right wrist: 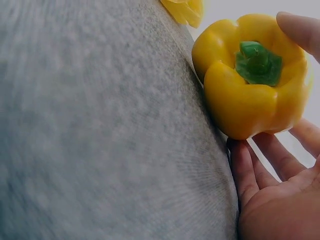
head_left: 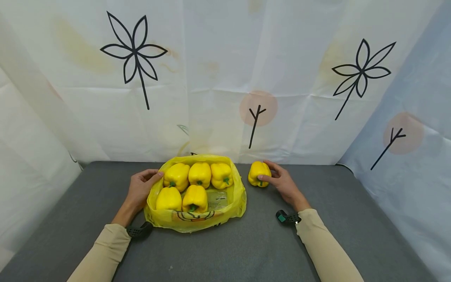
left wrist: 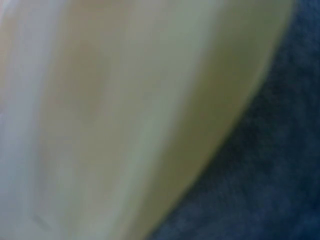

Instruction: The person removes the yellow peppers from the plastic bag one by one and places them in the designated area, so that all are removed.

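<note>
Five peppers (head_left: 195, 196) sit in the bag (head_left: 225, 213), left hand (head_left: 138, 190) pinching its ten-o'clock rim (head_left: 157, 185). At two o'clock, the right hand (head_left: 284, 186) pinches another pepper (head_left: 256, 171), likely firm, slick; cup its sides.

Beige sleeves (head_left: 327, 246) are ending in cuffs (head_left: 305, 216). Black wristbands (head_left: 139, 231) are adjoining them, the right displaying a green patch (head_left: 281, 218).
</note>
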`<state>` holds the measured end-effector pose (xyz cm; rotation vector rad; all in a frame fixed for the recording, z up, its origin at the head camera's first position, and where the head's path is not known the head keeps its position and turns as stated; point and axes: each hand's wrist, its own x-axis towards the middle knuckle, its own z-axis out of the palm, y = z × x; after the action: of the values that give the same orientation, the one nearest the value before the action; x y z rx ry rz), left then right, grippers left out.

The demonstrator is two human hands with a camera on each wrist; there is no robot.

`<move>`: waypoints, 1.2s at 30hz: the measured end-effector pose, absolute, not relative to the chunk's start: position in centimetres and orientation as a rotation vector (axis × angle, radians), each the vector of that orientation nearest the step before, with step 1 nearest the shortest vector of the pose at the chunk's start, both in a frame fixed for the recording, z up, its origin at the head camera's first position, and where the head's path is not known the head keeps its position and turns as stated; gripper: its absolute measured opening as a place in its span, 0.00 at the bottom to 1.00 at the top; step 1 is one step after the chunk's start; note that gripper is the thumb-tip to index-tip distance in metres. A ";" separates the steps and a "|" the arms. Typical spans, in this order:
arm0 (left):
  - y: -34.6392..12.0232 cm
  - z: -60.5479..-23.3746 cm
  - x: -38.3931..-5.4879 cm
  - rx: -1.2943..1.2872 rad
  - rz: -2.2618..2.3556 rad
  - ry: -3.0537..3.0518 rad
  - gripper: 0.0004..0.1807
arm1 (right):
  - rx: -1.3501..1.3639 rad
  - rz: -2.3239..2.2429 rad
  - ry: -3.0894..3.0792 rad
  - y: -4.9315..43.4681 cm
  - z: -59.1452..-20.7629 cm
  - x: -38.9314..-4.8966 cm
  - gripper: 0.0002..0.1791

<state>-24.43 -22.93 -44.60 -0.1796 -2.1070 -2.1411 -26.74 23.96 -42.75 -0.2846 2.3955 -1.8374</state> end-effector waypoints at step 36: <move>-22.7 -44.5 -24.4 -0.156 -2.162 -2.083 0.19 | -0.262 -1.767 2.456 24.0 -41.6 -26.5 0.45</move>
<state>-24.43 -22.75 -44.47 -0.1560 -2.0827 -2.1618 -26.48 24.02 -41.62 -0.2616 2.4555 -1.7667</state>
